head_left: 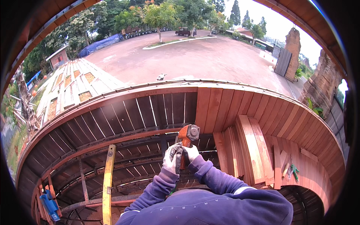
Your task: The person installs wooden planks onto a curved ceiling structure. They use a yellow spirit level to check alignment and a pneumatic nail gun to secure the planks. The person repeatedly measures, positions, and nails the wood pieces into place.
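Note:
An orange angle grinder (184,135) with a grey metal head is held up in front of my chest, its head tipped up and to the right. My left hand (172,158), in a white and dark work glove, closes on the left side of its body. From the right, my gloved right hand (190,153) wraps round the orange body just below the head. The two hands nearly touch. Part of the grinder's lower body is hidden behind the gloves and sleeves.
A yellow spirit level (108,183) lies across the dark curved framework at left. A blue power tool (50,204) rests at lower left. Cut wooden boards (252,150) are stacked at right, near green-handled pliers (295,173). A curved plank-topped rail (150,108) runs ahead, with a paved yard beyond.

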A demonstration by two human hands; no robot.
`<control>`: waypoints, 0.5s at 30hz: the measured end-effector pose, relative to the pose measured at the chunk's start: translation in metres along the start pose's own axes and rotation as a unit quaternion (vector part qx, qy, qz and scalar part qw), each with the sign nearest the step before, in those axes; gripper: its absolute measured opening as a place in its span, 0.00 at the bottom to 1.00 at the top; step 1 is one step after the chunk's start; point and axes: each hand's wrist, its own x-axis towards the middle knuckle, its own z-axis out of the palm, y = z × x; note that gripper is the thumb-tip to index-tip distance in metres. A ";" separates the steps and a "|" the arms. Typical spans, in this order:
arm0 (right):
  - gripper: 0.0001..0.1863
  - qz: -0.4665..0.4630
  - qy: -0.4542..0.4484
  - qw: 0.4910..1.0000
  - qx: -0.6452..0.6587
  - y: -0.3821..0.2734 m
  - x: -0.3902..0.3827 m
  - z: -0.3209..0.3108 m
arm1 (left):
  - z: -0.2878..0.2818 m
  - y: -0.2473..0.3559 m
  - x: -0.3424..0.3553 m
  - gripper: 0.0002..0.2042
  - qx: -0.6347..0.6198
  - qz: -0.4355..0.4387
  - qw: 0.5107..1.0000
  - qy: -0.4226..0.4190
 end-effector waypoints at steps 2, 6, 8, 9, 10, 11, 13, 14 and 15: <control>0.09 0.071 0.068 0.992 0.076 0.007 0.001 -0.023 | -0.009 0.028 -0.017 0.22 -0.143 -0.073 0.985 -0.066; 0.05 -0.020 0.082 0.984 0.156 -0.034 -0.012 -0.033 | -0.091 0.031 -0.074 0.29 0.021 -0.278 0.922 -0.270; 0.09 -0.097 0.076 0.982 0.142 -0.072 -0.018 -0.027 | -0.135 -0.022 -0.121 0.30 0.127 -0.324 0.849 -0.398; 0.13 -0.160 0.049 0.974 0.151 -0.091 -0.015 -0.028 | -0.137 -0.020 -0.130 0.26 0.070 -0.342 0.860 -0.371; 0.16 -0.222 0.024 0.962 0.155 -0.110 -0.011 -0.028 | -0.136 -0.014 -0.136 0.23 0.011 -0.360 0.867 -0.343; 0.18 -0.242 0.019 0.960 0.139 -0.124 -0.007 -0.025 | -0.131 -0.029 -0.137 0.19 0.065 -0.331 0.874 -0.351; 0.20 -0.269 0.022 0.957 0.102 -0.140 0.006 -0.031 | -0.089 0.003 -0.105 0.11 0.060 -0.322 0.898 -0.295; 0.20 -0.269 0.014 0.959 0.091 -0.142 0.017 -0.027 | -0.082 -0.027 -0.116 0.09 0.019 -0.311 0.922 -0.231; 0.11 -0.285 0.042 0.955 0.073 -0.146 0.024 -0.025 | -0.075 -0.056 -0.115 0.09 0.056 -0.270 0.931 -0.240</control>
